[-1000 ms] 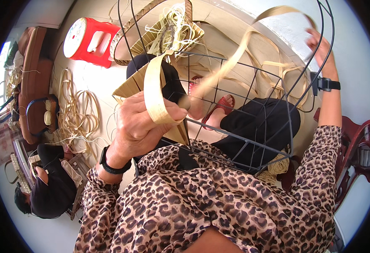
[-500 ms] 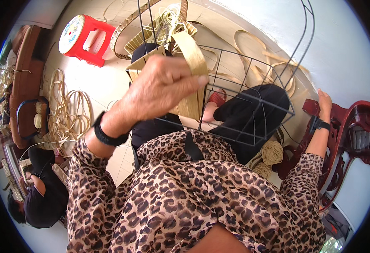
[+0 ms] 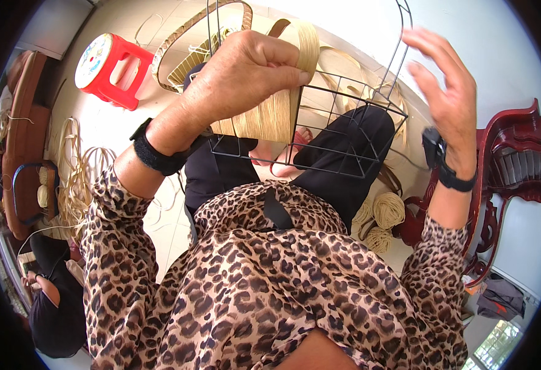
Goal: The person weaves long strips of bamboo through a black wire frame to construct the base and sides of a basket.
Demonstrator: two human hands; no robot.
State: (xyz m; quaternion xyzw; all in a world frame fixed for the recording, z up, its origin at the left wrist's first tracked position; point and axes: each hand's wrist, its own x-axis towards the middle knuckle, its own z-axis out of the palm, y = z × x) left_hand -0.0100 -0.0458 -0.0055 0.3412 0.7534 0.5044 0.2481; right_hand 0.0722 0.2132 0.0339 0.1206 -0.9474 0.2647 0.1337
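Observation:
A black wire basket frame (image 3: pixel 338 171) rests over my knees, with tall wire handles rising at its two ends. Flat straw-coloured strips cover its left part as a wrapped panel (image 3: pixel 264 120). My left hand (image 3: pixel 255 71) is closed at the top of that panel, pinching a flat straw strip (image 3: pixel 308 46) between thumb and fingers. The strip loops up and over behind the knuckles; its far end is hidden. My right hand (image 3: pixel 448 92) is raised beside the right wire handle, fingers spread and slightly blurred, with nothing visible in it.
A red stool (image 3: pixel 126 77) and a round-rimmed woven basket (image 3: pixel 184 31) stand at the far left. Loose strips (image 3: pixel 70 179) lie on the left floor. Balls of cord (image 3: pixel 387 209) sit by my right knee, near a dark red carved chair (image 3: pixel 511 142). A co-worker (image 3: pixel 61 308) sits lower left.
My right hand has come up from beside the carved chair toward the right handle. My left hand, still pinching the strip, and the wire frame have shifted a little.

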